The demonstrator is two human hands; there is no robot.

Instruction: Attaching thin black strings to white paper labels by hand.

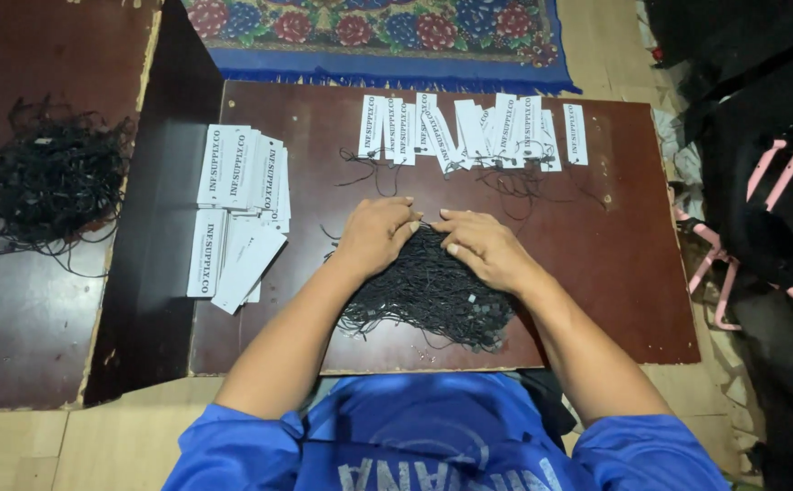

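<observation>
- Tangle of black cords (51, 186): lying far out to the left of the left hand, on a separate dark wooden panel (14, 300), well apart from both hands.
- Stacks of white paper tags (240, 205): sitting to the left of the left hand, on the left end of the brown surface (614, 273); an upper stack is fanning out above a lower one, whose top tags are lying askew.
- Left hand (376, 235): resting palm down on the upper left edge of the bundle of black strings, fingers curling loosely and pointing toward the right hand; whether the fingertips are pinching a string cannot be told.
- Bundle of black strings (428, 295): lying on the surface directly under and between both hands, spreading toward the person's body, with small black plastic ends showing at its lower right part.
- Right hand (485, 247): resting palm down on the upper right of the bundle, fingers lying half bent and spread over the strings, fingertips nearly meeting those of the left hand; not closing around anything that shows.
- Row of white tags with strings attached (473, 132): lying beyond both hands along the far edge of the surface, overlapping one another, thin black loops trailing toward the hands.
- Patterned floral rug (369, 36): lying past the far edge of the surface.
- Pink-framed object (760, 227): standing far to the right of the right hand, beside dark cloth.
</observation>
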